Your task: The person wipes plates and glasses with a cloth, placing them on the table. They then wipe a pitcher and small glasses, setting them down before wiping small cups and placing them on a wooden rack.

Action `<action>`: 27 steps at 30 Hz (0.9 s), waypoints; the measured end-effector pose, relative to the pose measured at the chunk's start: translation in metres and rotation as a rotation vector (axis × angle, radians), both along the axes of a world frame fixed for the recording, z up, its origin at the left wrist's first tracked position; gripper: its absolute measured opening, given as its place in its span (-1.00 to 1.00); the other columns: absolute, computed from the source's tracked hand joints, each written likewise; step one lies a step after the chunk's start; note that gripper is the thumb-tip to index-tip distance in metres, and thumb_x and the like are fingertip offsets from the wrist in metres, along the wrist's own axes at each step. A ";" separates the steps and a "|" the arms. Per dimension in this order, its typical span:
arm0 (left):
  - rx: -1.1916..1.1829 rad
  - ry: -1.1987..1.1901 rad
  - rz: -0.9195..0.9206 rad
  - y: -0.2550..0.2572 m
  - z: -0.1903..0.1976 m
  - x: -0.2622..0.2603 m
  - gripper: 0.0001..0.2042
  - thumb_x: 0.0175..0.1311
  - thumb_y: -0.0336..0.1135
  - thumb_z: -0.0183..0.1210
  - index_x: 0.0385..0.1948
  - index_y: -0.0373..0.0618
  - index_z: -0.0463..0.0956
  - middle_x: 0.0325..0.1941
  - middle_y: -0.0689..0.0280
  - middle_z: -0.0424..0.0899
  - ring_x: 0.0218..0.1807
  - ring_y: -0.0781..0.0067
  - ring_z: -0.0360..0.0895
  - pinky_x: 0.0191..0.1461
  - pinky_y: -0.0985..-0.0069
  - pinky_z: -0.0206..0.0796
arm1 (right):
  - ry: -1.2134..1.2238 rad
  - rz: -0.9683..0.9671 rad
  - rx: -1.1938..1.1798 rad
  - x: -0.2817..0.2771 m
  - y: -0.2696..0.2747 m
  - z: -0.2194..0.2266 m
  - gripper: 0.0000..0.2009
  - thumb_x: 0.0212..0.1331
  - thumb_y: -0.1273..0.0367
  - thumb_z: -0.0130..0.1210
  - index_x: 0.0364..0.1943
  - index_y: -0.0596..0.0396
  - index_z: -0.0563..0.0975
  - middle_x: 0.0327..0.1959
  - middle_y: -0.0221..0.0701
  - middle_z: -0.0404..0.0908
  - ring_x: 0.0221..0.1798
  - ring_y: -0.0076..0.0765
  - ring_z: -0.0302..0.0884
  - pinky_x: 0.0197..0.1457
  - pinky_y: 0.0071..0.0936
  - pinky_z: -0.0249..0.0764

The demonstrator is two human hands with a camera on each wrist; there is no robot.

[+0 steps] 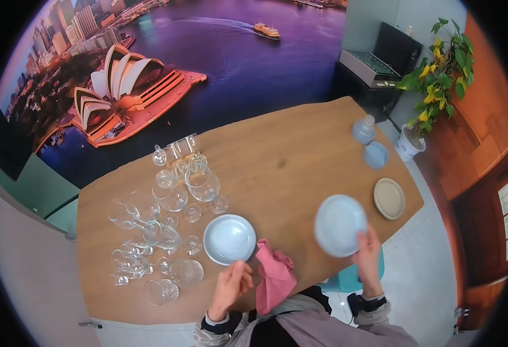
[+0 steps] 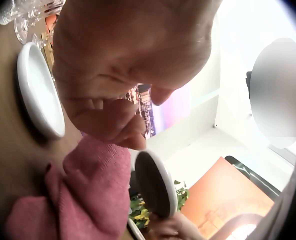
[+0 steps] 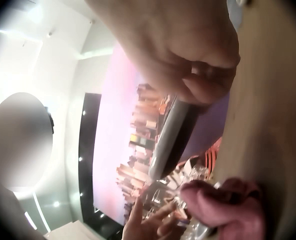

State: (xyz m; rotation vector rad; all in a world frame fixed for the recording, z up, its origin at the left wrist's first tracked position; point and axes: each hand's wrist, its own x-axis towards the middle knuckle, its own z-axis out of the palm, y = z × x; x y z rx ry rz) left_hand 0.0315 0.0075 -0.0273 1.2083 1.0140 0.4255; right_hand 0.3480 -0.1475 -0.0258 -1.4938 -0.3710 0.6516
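Note:
My right hand (image 1: 368, 254) grips a pale blue plate (image 1: 339, 224) by its near right edge, lifted above the right part of the table. In the right wrist view that plate (image 3: 174, 140) appears edge-on below the curled fingers. My left hand (image 1: 231, 287), loosely bent and holding nothing, hovers near the front edge of a second pale blue plate (image 1: 229, 239) lying on the table. A crumpled pink cloth (image 1: 274, 276) lies just right of the left hand. In the left wrist view the cloth (image 2: 95, 185) rises below the bent fingers.
Several wine glasses and tumblers (image 1: 186, 272) crowd the left of the wooden table (image 1: 289, 168). A beige plate (image 1: 389, 198), a blue bowl (image 1: 375, 155) and a lidded blue jar (image 1: 364, 130) stand along the right side. A teal stool (image 1: 365, 274) is beside the near edge.

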 end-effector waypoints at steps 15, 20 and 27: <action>-0.102 0.064 0.227 -0.006 -0.037 -0.019 -0.57 0.54 0.04 -0.12 -0.21 -0.22 0.45 -0.65 0.27 0.56 -0.72 0.61 0.36 -0.69 0.64 0.12 | -0.393 -0.559 -0.316 0.247 -0.095 -0.122 -0.63 0.44 0.28 -0.10 0.20 0.22 0.33 -0.66 -0.54 0.36 -0.76 -0.68 0.19 -0.77 -0.62 0.04; -0.083 0.080 0.226 -0.004 -0.034 -0.018 -0.58 0.54 0.04 -0.11 -0.22 -0.22 0.44 -0.65 0.27 0.55 -0.72 0.61 0.36 -0.70 0.64 0.12 | -0.360 -0.528 -0.317 0.244 -0.090 -0.123 -0.64 0.43 0.28 -0.10 0.15 0.25 0.38 -0.62 -0.46 0.43 -0.74 -0.62 0.27 -0.75 -0.57 0.12; -0.099 0.075 0.260 0.001 -0.041 -0.018 -0.59 0.53 0.03 -0.09 -0.25 -0.21 0.42 -0.66 0.27 0.54 -0.73 0.60 0.36 -0.72 0.62 0.11 | -0.416 -0.461 -0.333 0.247 -0.080 -0.117 -0.70 0.41 0.28 -0.10 -0.02 0.25 0.48 -0.60 -0.42 0.50 -0.73 -0.55 0.33 -0.71 -0.52 0.20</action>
